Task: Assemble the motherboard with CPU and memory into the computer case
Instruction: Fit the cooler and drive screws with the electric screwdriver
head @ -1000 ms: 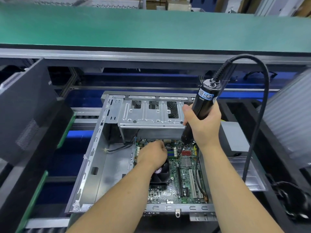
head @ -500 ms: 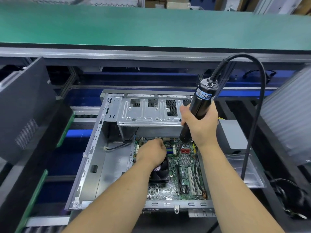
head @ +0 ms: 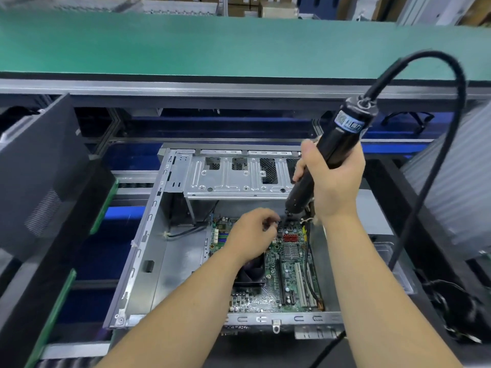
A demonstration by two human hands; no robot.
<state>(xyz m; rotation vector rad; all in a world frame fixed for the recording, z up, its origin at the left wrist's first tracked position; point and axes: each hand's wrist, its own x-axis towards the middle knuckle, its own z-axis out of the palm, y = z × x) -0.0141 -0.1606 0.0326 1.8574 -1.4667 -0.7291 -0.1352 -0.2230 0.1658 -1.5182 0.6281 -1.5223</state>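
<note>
Head view: both hands work inside the open computer case (head: 148,235), which lies on its side with the motherboard (head: 289,274) flat on its floor.
Right fingers (head: 305,155): curled round the black barrel of the electric screwdriver (head: 326,160); the right hand (head: 332,181) holds it tilted, tip down at the board's far edge.
Left fingers (head: 268,221): bent together beside the driver tip; whether they pinch a screw cannot be told, it is too small to see. The left hand (head: 252,235) hovers over the board just above the CPU fan (head: 252,272).
Driver cable (head: 451,128): loops up and over to the right, then drops beside the case.
Drive cage (head: 239,176): just beyond the tip, crowding the far edge.
Task stage: judged as screwing the board down at a far mounting point.
Risk 1: the tilted bit could slip off the screw head and gouge nearby components.
Risk 2: a dropped screw could lodge under or on the board.
Risk 3: the left fingertips sit close to the spinning bit.
</note>
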